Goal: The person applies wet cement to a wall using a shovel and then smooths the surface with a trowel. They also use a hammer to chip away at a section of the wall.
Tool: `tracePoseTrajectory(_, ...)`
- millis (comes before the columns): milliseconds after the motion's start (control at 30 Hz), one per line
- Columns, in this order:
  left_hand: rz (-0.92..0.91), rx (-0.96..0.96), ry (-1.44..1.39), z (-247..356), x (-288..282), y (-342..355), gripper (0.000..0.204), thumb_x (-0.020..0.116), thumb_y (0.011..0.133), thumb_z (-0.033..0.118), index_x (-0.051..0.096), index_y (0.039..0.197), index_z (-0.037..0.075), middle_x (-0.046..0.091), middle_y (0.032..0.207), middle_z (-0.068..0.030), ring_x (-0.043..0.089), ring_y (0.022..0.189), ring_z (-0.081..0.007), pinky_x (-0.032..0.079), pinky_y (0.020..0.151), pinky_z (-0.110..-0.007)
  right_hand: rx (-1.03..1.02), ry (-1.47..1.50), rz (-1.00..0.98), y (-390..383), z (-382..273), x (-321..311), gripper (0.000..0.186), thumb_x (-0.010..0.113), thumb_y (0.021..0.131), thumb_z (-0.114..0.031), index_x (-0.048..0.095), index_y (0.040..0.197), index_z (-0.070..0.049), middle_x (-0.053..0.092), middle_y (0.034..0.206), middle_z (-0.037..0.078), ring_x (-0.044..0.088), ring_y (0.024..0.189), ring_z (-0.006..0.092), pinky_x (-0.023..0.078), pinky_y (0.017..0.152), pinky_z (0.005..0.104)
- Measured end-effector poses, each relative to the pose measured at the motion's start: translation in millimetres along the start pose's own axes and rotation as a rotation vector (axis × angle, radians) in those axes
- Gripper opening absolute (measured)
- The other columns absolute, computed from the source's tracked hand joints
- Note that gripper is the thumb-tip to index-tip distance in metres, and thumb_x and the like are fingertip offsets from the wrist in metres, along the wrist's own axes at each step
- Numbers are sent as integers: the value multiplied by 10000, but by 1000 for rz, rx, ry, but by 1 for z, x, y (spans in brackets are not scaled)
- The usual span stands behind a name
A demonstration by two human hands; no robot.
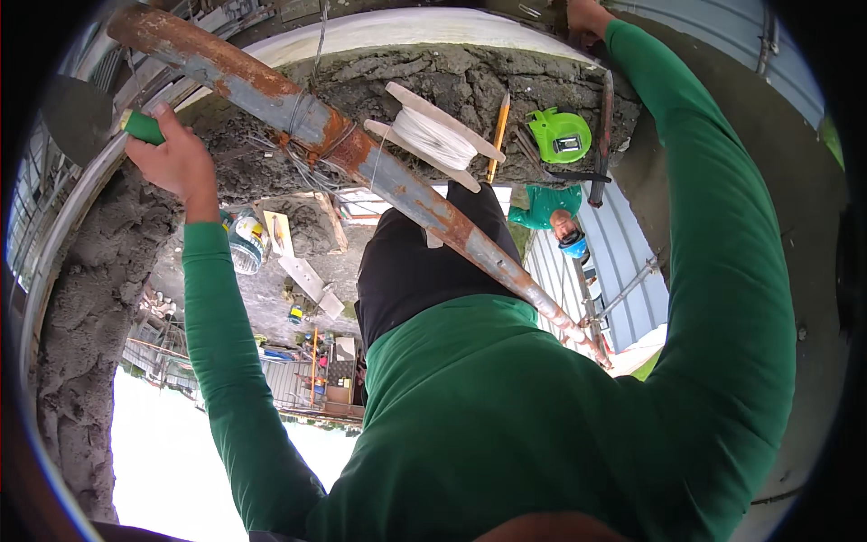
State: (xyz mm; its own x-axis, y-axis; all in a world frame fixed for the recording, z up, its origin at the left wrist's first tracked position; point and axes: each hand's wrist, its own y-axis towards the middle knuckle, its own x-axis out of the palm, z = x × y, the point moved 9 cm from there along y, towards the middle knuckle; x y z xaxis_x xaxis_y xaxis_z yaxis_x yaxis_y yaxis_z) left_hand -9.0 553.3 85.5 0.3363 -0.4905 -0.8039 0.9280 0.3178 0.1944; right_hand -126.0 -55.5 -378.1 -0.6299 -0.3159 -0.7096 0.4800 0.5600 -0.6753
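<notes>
My left hand [178,163] is closed around the green handle [143,127] of a trowel. Its dark grey blade [81,117] extends to the left, beside a pale straight edge. High at the right, my right hand [589,16] reaches to the far rim of the picture, near the end of a pale curved ledge [424,29]. Its fingers are mostly cut off or hidden, so what it touches cannot be made out. Between my arms, a wooden reel wound with white string [433,137] lies on rough grey mortar [442,72].
A rusty metal pipe [316,122] crosses diagonally before me, with wire tied round it. A yellow pencil [499,135], lime-green tape measure [560,135] and rusty bar [603,135] lie right of the reel. Lower down are a plastic container [247,244] and another person [553,206] in a blue cap.
</notes>
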Motion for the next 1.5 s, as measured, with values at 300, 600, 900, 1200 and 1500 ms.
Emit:
tracePoseTrajectory(300,45,8,-28,3,-4,2,467,748,954,332,609,1179,-52,677,998,-134,652,708,-166,559,590,-303,486,298,-336,-15,19,-11,191,697,775,-123,796,897,-15,762,881,201,762,846,356,596,705,505)
tracePoseTrajectory(600,24,-18,39,-4,-3,6,508,748,947,378,613,1195,-44,689,960,-126,663,708,-175,559,625,-330,372,661,-464,-32,-39,-76,263,679,785,-234,757,798,16,741,840,216,731,779,359,570,680,454)
tracePoseTrajectory(900,-32,11,64,-14,0,9,528,729,948,434,622,1207,-13,694,975,-150,677,877,-301,519,825,-409,710,852,460,-74,133,-110,342,713,904,-318,752,797,4,644,556,98,695,536,260,603,677,426)
tracePoseTrajectory(1200,-25,28,14,11,1,2,484,753,951,369,629,1177,-40,685,964,-113,640,716,-165,528,638,-331,432,-71,-6,-42,-6,-71,246,691,886,-156,781,1097,-68,764,1072,160,745,1007,334,612,826,478)
tracePoseTrajectory(1500,-1,16,-25,5,2,2,466,760,952,340,627,1192,-36,687,1003,-106,639,738,-140,534,607,-285,609,373,-198,-3,35,-31,319,732,846,-176,760,1120,-16,756,1065,213,754,997,351,619,815,474)
